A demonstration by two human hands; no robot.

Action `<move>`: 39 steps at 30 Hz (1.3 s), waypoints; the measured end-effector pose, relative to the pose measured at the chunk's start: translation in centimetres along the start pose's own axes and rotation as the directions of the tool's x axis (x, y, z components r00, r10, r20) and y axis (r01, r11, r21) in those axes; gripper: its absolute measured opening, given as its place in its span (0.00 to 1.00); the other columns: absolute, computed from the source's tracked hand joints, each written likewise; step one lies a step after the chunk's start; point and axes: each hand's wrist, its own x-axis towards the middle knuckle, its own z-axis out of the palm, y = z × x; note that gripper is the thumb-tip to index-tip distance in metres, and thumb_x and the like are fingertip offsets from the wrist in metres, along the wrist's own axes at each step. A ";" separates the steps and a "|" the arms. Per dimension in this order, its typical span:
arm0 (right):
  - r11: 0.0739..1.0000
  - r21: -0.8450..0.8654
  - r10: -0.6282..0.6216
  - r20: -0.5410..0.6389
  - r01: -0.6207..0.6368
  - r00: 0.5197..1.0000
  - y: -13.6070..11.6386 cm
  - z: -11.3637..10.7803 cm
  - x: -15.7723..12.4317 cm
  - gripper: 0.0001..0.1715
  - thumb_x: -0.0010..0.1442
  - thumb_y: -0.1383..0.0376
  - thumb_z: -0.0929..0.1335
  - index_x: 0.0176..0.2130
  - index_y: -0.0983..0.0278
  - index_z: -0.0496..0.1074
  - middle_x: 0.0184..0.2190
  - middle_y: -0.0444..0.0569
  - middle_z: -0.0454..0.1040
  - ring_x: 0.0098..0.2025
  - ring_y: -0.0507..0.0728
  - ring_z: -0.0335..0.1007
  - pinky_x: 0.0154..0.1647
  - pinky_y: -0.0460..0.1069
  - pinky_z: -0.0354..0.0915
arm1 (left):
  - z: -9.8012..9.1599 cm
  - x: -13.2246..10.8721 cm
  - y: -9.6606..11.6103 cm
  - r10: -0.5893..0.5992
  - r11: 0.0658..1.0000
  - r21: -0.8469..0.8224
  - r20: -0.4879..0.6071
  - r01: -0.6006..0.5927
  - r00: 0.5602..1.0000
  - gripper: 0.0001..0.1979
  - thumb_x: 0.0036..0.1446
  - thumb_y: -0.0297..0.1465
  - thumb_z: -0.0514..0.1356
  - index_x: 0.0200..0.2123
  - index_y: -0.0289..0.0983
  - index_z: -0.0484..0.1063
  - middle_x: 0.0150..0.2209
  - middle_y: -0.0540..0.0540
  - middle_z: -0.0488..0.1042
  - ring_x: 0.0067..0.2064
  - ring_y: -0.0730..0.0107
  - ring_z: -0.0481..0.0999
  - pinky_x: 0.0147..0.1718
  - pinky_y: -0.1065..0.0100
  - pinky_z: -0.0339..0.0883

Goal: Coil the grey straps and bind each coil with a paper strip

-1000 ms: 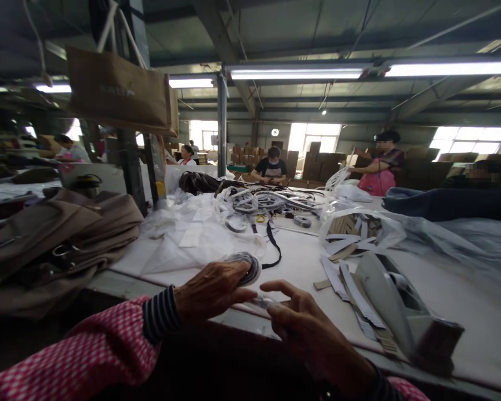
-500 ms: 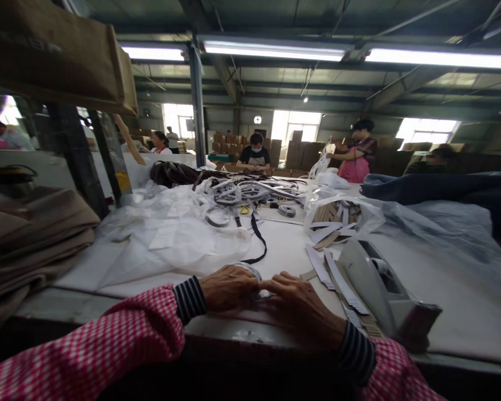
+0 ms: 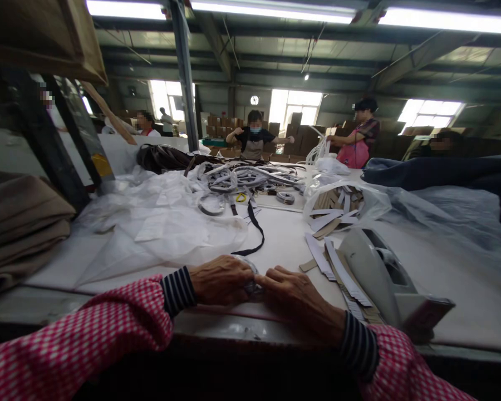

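Note:
My left hand (image 3: pixel 223 278) is closed on a shiny grey ring-shaped coil (image 3: pixel 250 287), just above the front edge of the white table. Most of the coil is hidden behind my fingers, so its exact kind does not show. Touching the coil from the other side, my right hand (image 3: pixel 294 298) has its fingers bent and pressed together against it. Beyond my hands a black strap (image 3: pixel 256 228) curves across the tabletop. To the right of my right hand lie stacks of white and tan card strips (image 3: pixel 338 267), beside a grey tape dispenser (image 3: pixel 371 270).
Clear plastic sheeting (image 3: pixel 150 234) spreads over the left of the table. Tangled grey straps (image 3: pixel 250 178) lie at the back. A clear bag of card strips (image 3: pixel 344 203) stands right of centre. Folded brown cloth (image 3: pixel 20 217) is piled at left. Co-workers stand across the table.
The view has tipped down slightly and shifted. Both my hands stay together at the coil. The masked co-worker across the table has raised and spread both arms.

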 end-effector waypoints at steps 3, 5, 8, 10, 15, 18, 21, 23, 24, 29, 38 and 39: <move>0.999 0.051 0.008 0.007 -0.008 1.000 -0.4 -0.2 0.1 0.11 0.72 0.69 0.65 0.52 0.61 0.72 0.41 0.47 0.75 0.43 0.56 0.69 0.38 0.49 0.62 | 1.2 -0.7 0.7 -0.049 0.996 0.068 -0.058 0.053 0.997 0.02 0.63 0.29 0.61 0.38 0.35 0.73 0.37 0.42 0.78 0.35 0.60 0.75 0.35 0.63 0.62; 0.997 0.080 0.014 0.001 -0.014 1.000 -0.5 -0.2 0.2 0.10 0.71 0.69 0.65 0.51 0.61 0.73 0.41 0.47 0.75 0.43 0.56 0.68 0.39 0.49 0.63 | 1.7 -1.0 1.2 -0.087 0.993 0.079 -0.066 0.093 0.994 0.03 0.65 0.27 0.59 0.39 0.35 0.73 0.39 0.41 0.77 0.38 0.59 0.75 0.37 0.62 0.63; 0.991 0.130 0.024 0.007 -0.025 1.000 0.0 0.3 0.3 0.11 0.68 0.72 0.67 0.48 0.60 0.74 0.41 0.47 0.75 0.44 0.56 0.68 0.40 0.48 0.63 | 1.7 -0.9 1.7 -0.131 0.989 0.063 -0.068 0.136 0.989 0.04 0.65 0.26 0.59 0.41 0.36 0.73 0.40 0.42 0.77 0.40 0.59 0.75 0.39 0.63 0.64; 0.979 0.201 0.046 -0.005 -0.044 0.999 0.5 0.5 0.4 0.16 0.64 0.74 0.68 0.50 0.60 0.74 0.41 0.47 0.76 0.44 0.56 0.70 0.42 0.48 0.63 | 1.3 -0.7 1.6 -0.133 0.989 0.050 -0.072 0.136 0.989 0.03 0.64 0.27 0.61 0.41 0.36 0.74 0.39 0.44 0.78 0.40 0.60 0.76 0.39 0.64 0.65; 0.957 0.284 0.071 -0.018 -0.063 0.997 1.4 0.2 1.1 0.31 0.62 0.73 0.68 0.63 0.60 0.64 0.43 0.47 0.78 0.43 0.57 0.74 0.43 0.49 0.65 | 0.5 -0.8 0.5 -0.070 0.997 0.015 -0.066 0.071 0.995 0.03 0.62 0.28 0.63 0.40 0.36 0.76 0.41 0.44 0.79 0.43 0.60 0.78 0.42 0.66 0.66; 0.963 0.268 0.002 0.044 -0.014 0.999 1.8 -0.6 1.9 0.25 0.66 0.70 0.68 0.61 0.58 0.68 0.48 0.49 0.78 0.48 0.58 0.74 0.47 0.49 0.65 | 0.2 -0.9 0.0 -0.035 0.999 0.001 -0.056 0.035 0.998 0.03 0.60 0.28 0.64 0.38 0.36 0.76 0.40 0.45 0.79 0.42 0.62 0.78 0.41 0.68 0.66; 0.980 0.198 -0.029 0.069 0.015 0.997 2.1 -1.0 2.3 0.19 0.67 0.70 0.67 0.56 0.58 0.71 0.47 0.48 0.78 0.49 0.58 0.73 0.46 0.49 0.65 | 0.2 -0.9 0.1 -0.035 0.999 0.007 -0.047 0.035 0.998 0.02 0.59 0.29 0.65 0.36 0.36 0.76 0.37 0.45 0.79 0.39 0.62 0.77 0.37 0.67 0.65; 0.990 0.132 -0.052 0.075 0.041 0.996 2.1 -0.9 2.3 0.17 0.68 0.70 0.67 0.55 0.58 0.71 0.44 0.47 0.78 0.47 0.58 0.72 0.44 0.49 0.64 | 0.3 -0.9 0.5 -0.050 0.999 0.017 -0.049 0.051 0.998 0.03 0.60 0.28 0.64 0.37 0.35 0.76 0.37 0.44 0.78 0.39 0.61 0.77 0.38 0.66 0.65; 0.993 0.104 -0.057 0.076 0.049 0.995 2.0 -0.8 2.3 0.16 0.69 0.70 0.66 0.55 0.58 0.71 0.43 0.47 0.77 0.46 0.58 0.72 0.42 0.49 0.63 | 0.3 -0.8 0.7 -0.062 0.998 0.029 -0.054 0.064 0.997 0.04 0.60 0.26 0.63 0.39 0.34 0.76 0.39 0.42 0.78 0.39 0.60 0.76 0.39 0.64 0.65; 0.997 0.060 -0.046 0.069 0.041 0.997 1.4 -0.1 2.6 0.11 0.70 0.71 0.64 0.51 0.63 0.71 0.44 0.50 0.77 0.44 0.58 0.71 0.41 0.50 0.63 | -0.5 -0.1 1.1 -0.142 0.985 0.093 -0.054 0.147 0.988 0.05 0.59 0.23 0.61 0.36 0.35 0.77 0.40 0.40 0.77 0.46 0.53 0.70 0.43 0.57 0.66; 0.982 0.181 -0.070 0.052 0.060 0.996 2.7 -1.0 3.0 0.23 0.66 0.69 0.70 0.59 0.60 0.68 0.49 0.49 0.78 0.48 0.58 0.75 0.47 0.48 0.65 | -0.4 -1.6 -0.3 -0.108 0.989 -0.116 -0.108 0.095 0.988 0.12 0.51 0.22 0.71 0.39 0.38 0.80 0.53 0.42 0.71 0.58 0.56 0.65 0.58 0.61 0.65; 0.977 0.199 -0.084 0.057 0.071 0.995 2.9 -1.1 3.2 0.25 0.66 0.68 0.70 0.61 0.58 0.67 0.51 0.49 0.77 0.50 0.58 0.74 0.48 0.48 0.65 | -0.4 -1.9 -0.5 -0.083 0.984 -0.167 -0.133 0.060 0.988 0.13 0.50 0.20 0.71 0.39 0.38 0.80 0.57 0.42 0.69 0.60 0.55 0.64 0.60 0.59 0.63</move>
